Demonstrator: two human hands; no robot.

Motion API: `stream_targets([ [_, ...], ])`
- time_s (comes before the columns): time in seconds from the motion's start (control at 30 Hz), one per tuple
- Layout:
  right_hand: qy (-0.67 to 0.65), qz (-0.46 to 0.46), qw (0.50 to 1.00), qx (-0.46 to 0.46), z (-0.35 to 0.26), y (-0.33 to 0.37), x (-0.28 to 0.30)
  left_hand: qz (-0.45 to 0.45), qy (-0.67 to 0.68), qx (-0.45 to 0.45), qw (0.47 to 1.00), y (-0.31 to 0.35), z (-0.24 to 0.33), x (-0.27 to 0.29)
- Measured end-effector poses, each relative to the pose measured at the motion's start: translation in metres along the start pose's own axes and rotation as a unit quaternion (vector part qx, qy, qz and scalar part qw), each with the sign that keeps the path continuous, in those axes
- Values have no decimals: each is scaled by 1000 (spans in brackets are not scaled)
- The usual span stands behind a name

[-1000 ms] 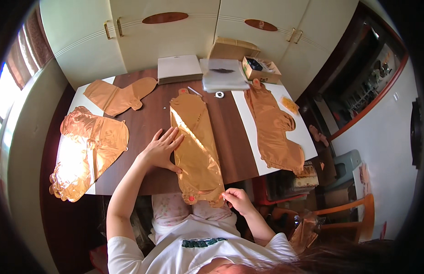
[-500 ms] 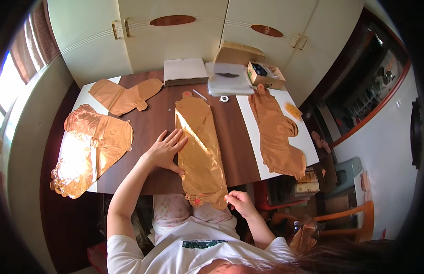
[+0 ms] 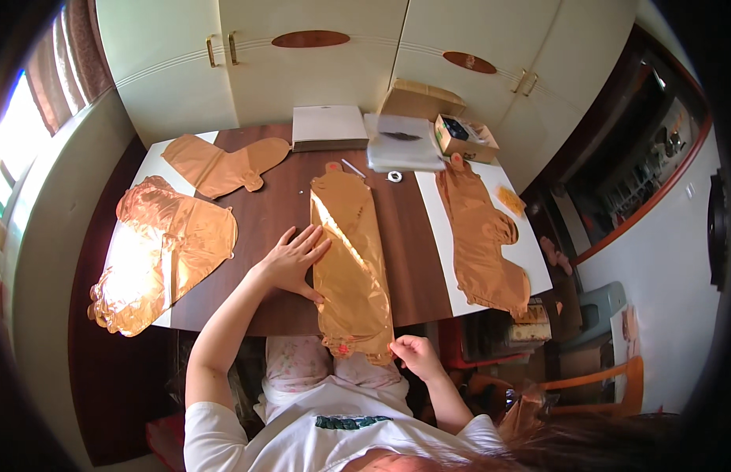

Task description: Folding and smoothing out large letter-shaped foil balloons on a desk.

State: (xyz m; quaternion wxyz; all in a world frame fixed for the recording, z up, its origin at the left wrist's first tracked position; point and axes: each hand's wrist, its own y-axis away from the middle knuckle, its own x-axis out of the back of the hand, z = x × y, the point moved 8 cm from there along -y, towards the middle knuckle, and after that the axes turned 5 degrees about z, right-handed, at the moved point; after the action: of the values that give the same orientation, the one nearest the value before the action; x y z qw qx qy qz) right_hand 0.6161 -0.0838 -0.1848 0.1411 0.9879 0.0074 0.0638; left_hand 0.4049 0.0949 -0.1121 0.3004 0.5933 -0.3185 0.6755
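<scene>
A long, flat copper-coloured foil balloon (image 3: 351, 267) lies lengthwise before me, its near end hanging past the table edge over my lap. My left hand (image 3: 290, 263) rests with spread fingers on its left edge, about halfway along. At the near right corner, my right hand (image 3: 416, 355) pinches the foil between thumb and fingers. Light makes a bright diagonal crease across the balloon's surface.
Other flat foil balloons lie at the left (image 3: 176, 252), far left (image 3: 216, 169) and right (image 3: 487, 244) of the brown table (image 3: 416, 252). Behind are a white box (image 3: 328, 126), clear plastic sleeves (image 3: 401, 149), a tape roll (image 3: 394, 177) and an open carton (image 3: 465, 145).
The scene has shifted slightly to the right in the picture. Both hands keep their places on the balloon, the left spread and the right pinching its corner.
</scene>
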Motion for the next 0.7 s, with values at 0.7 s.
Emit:
stream_targets([
  [0.7, 443, -130, 703, 541, -125, -72, -106, -2, -33, 6, 999, 1, 2, 1],
])
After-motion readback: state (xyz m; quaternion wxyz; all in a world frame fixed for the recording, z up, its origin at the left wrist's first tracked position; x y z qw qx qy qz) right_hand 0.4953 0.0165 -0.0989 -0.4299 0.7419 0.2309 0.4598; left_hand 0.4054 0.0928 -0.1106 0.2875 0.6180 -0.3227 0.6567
